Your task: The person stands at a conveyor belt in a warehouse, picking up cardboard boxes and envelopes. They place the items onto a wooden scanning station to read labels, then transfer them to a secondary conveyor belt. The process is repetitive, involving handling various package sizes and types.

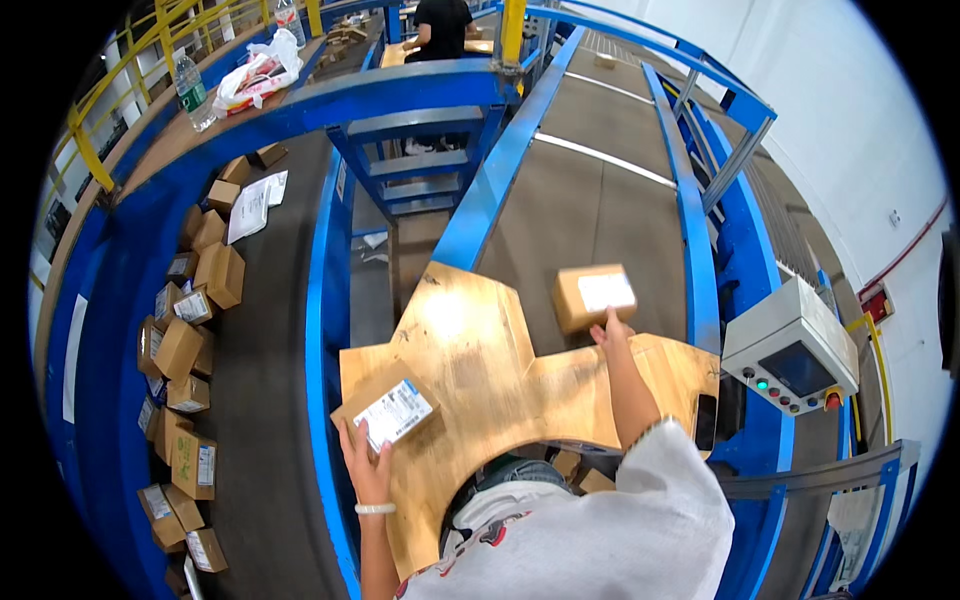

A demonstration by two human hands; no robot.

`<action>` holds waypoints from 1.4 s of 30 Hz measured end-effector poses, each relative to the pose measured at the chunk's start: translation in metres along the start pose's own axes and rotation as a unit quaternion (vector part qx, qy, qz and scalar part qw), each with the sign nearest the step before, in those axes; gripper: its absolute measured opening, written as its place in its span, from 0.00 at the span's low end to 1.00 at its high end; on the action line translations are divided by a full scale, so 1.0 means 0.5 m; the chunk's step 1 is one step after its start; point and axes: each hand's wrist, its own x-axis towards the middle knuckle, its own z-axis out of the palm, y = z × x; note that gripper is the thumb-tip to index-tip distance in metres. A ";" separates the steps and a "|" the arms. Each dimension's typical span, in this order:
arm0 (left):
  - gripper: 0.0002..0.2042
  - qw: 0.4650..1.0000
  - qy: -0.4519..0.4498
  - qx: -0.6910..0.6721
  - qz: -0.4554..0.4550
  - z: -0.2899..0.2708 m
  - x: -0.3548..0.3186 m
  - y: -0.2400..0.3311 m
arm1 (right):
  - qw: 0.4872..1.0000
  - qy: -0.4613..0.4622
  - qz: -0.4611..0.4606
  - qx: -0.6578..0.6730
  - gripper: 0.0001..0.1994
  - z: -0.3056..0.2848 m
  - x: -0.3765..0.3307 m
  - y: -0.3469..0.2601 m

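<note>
My left hand [366, 468], with a white band at the wrist, grips the near edge of a brown cardboard box [360, 398] with a white label on top. This box rests at the left end of the wooden worktop [470, 350]. Stretched forward, my right hand [613, 332] has its fingers against the near side of a smaller cardboard box [572, 300], also with a white label. That box is over the near end of the middle conveyor belt [570, 215], just past the worktop; part of my grip on it is hidden.
Along the left conveyor [275, 400] lie several cardboard boxes [178, 348] and a white parcel bag [250, 212]. A control box [790, 345] stands at the right, near a phone [706, 422] on the worktop. Blue rails and steps [420, 165] lie ahead; another person [443, 30] is beyond.
</note>
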 end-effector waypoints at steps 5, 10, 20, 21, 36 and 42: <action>0.28 0.992 -0.098 0.034 -0.072 0.094 -0.237 0.088 | 0.895 -0.324 0.169 -0.256 0.17 -0.422 -0.202 0.008; 0.28 0.977 -0.185 0.033 0.097 0.163 -0.029 0.076 | 0.855 -0.380 0.301 -0.184 0.22 -0.215 -0.570 0.149; 0.27 0.805 -0.499 -0.272 0.169 0.258 0.086 0.140 | 0.986 -0.156 0.044 0.034 0.31 -0.172 -0.381 0.292; 0.26 0.824 -0.487 -0.276 0.090 0.231 0.068 0.127 | 0.989 -0.140 0.037 0.008 0.31 -0.177 -0.322 0.270; 0.26 0.781 0.297 -0.337 -0.433 -0.327 0.084 -0.595 | 0.808 -0.430 -0.310 -0.256 0.25 0.865 -0.197 0.381; 0.68 0.664 0.347 -0.499 -0.436 -0.375 0.516 -0.972 | 0.333 -0.626 -0.614 -0.346 0.49 1.429 -0.504 0.808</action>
